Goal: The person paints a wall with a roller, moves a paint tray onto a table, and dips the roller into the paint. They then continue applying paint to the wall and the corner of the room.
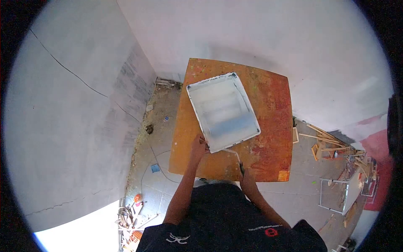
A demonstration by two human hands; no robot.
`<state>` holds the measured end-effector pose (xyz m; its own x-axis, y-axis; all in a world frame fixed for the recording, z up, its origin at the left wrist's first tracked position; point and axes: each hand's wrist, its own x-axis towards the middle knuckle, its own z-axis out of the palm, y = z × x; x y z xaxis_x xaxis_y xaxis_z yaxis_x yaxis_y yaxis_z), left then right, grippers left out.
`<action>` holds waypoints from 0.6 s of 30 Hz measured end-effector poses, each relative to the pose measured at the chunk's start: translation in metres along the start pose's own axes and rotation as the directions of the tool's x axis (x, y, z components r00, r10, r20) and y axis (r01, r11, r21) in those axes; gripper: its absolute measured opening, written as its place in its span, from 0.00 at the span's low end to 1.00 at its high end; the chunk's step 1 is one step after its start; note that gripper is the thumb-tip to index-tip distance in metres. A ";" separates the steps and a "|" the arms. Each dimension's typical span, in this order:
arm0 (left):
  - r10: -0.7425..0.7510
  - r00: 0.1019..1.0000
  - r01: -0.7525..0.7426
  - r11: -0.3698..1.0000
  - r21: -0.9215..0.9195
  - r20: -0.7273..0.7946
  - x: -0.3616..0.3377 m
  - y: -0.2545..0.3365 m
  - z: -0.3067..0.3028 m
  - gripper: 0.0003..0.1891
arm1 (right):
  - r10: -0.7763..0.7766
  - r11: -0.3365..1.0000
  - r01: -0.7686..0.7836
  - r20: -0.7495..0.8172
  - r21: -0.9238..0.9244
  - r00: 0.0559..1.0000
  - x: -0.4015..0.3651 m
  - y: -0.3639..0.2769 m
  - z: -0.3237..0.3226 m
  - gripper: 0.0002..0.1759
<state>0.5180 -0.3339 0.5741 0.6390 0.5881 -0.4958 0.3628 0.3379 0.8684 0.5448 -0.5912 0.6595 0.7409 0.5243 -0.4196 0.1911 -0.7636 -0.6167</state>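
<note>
A white paint tray [222, 107] with dark-smudged corners lies at an angle on an orange-brown wooden tabletop [268, 138]. White paint coats its inside, with a bluish sheen near the close end. My left hand [200, 145] has its fingers curled against the tray's near left edge. In my right hand [244, 173], just below the tray, is the dark handle of a paint roller [236, 154]. Its bent metal rod reaches up to the tray's near rim; the roller's head is hard to make out against the white.
Pale walls [84, 84] meet in a corner behind the tabletop, the left one cracked. Wooden strips [323, 136] and a metal-framed piece [346, 193] lie on the tiled floor at right. A thin cable [152, 155] runs along the floor at left, near a blue scrap [155, 168].
</note>
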 end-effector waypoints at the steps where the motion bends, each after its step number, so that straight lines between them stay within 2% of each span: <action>1: 0.015 1.000 -0.015 1.000 -0.018 0.010 0.003 -0.007 0.000 0.05 | 0.061 0.998 -0.061 0.030 -0.012 0.998 -0.009 0.011 0.004 0.17; 3: 0.049 0.998 -0.047 0.998 -0.051 0.026 0.005 -0.014 -0.003 0.05 | 0.181 0.983 -0.179 0.086 -0.037 0.980 -0.018 0.026 0.008 0.18; 6: 0.003 0.998 -0.005 1.000 0.017 0.067 0.008 -0.010 -0.007 0.06 | -0.191 0.981 0.189 -0.080 -0.032 0.978 0.014 0.013 0.008 0.18; 8: 0.022 0.996 -0.020 1.000 -0.023 0.088 0.006 -0.007 -0.009 0.06 | 0.055 0.994 -0.049 0.066 -0.096 0.996 0.067 0.020 0.026 0.18; 10: 0.049 0.993 -0.043 0.997 -0.058 0.107 0.007 -0.010 -0.011 0.05 | -0.189 0.979 0.178 -0.112 -0.098 0.976 0.109 0.001 0.031 0.19; 12: 0.091 0.988 -0.081 0.993 -0.088 0.122 0.014 -0.020 -0.011 0.05 | -0.097 0.990 0.086 -0.089 -0.114 0.991 0.139 -0.028 0.027 0.20; 13: 0.104 0.988 -0.099 0.994 -0.047 0.115 0.013 -0.017 -0.009 0.05 | -0.052 0.992 0.043 -0.079 -0.122 0.995 0.146 -0.035 0.025 0.21; 17: 0.123 0.989 -0.129 0.989 0.067 0.086 0.007 -0.005 -0.009 0.06 | -0.155 0.970 0.127 -0.129 -0.206 0.979 0.100 -0.009 0.015 0.22; 18: 0.116 0.990 -0.122 0.989 0.077 0.075 0.006 -0.006 -0.009 0.06 | -0.103 0.983 0.089 -0.077 -0.161 0.992 0.078 -0.008 0.007 0.23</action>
<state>0.5136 -0.3258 0.5663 0.7258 0.5668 -0.3897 0.3335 0.2056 0.9201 0.5962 -0.5418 0.6270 0.7650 0.5693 -0.3012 0.3576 -0.7644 -0.5364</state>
